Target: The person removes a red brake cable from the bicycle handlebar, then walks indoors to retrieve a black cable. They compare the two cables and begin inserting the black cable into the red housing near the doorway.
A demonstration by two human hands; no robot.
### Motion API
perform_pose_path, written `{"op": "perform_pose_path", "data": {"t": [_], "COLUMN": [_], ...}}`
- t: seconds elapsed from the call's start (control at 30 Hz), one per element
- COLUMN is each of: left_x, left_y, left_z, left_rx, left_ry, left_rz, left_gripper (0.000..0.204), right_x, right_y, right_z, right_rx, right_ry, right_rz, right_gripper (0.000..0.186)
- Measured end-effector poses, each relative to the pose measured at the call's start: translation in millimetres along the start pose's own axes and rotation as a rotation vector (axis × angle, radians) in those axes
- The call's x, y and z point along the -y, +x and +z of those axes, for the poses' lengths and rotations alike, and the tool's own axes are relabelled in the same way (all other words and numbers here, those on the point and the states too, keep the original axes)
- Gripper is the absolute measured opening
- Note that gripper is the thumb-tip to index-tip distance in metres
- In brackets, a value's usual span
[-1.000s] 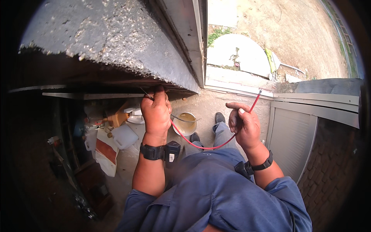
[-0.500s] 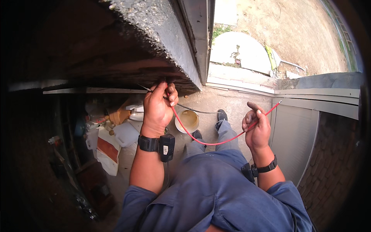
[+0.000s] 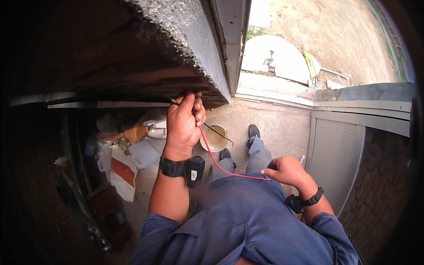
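My left hand (image 3: 184, 126) is raised under the dark overhang with its fingers closed, pinching a red cable (image 3: 212, 157). The cable hangs from that grip and curves right across my waist, its free end close to my right thumb. A thinner black wire (image 3: 219, 132) also leaves the left fist and ends in a bend over the bucket. A dark piece with a thin pale tip (image 3: 173, 100) pokes out on the fist's other side. My right hand (image 3: 288, 170) is low by my right hip, thumb stretched out, other fingers mostly hidden. Whether it touches the cable is unclear.
A rough-edged grey slab (image 3: 190, 48) hangs over my left hand. Between my feet and the clutter stands a pale bucket (image 3: 214, 141). A white jug (image 3: 145, 154) and a sack (image 3: 123, 174) lie at left. A grey panel (image 3: 333, 145) stands at right.
My right hand has let the red cable go and dropped toward my hip. The cable's free end has fallen to my waist. The black wire's end has swung down and left.
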State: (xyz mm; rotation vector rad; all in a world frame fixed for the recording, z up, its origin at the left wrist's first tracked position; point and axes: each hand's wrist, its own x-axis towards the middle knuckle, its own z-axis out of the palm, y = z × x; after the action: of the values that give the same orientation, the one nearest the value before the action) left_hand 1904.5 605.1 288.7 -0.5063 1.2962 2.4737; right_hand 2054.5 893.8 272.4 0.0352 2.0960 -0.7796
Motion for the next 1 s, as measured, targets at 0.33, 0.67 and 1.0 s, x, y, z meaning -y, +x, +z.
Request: {"op": "perform_pose_path", "data": {"t": [0.33, 0.67, 1.0], "left_x": [-2, -2, -3], "left_y": [0, -5, -1], "left_z": [5, 8, 8], "left_rx": [0.008, -0.02, -0.02], "left_ry": [0.066, 0.077, 0.142], "left_rz": [0.049, 0.043, 0.082], "left_gripper": [0.03, 0.029, 0.027], "right_x": [161, 188, 197], "right_y": [97, 124, 126], "right_z": [15, 44, 53], "right_rx": [0.131, -0.333, -0.439], "right_ry": [1.345, 1.362, 1.381], "right_rz": [-0.372, -0.546, -0.632], "right_gripper": [0.027, 0.024, 0.021]}}
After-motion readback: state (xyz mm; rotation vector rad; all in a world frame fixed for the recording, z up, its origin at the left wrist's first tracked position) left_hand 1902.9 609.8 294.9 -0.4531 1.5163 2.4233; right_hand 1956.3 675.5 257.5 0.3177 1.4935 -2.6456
